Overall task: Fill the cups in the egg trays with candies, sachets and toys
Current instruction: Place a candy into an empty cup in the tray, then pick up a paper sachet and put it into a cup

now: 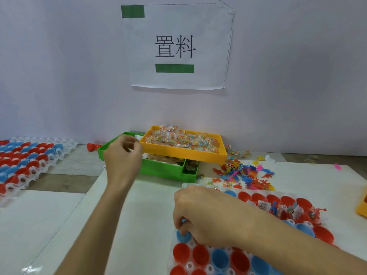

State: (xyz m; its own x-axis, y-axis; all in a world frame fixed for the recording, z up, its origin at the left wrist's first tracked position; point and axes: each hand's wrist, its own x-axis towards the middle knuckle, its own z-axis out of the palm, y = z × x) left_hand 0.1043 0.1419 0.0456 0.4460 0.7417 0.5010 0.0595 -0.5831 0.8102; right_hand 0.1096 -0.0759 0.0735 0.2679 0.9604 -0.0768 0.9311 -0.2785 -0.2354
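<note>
The right hand [200, 217] hides its fingertips, perhaps pinching something small; egg tray [200, 268] cut off below.
</note>
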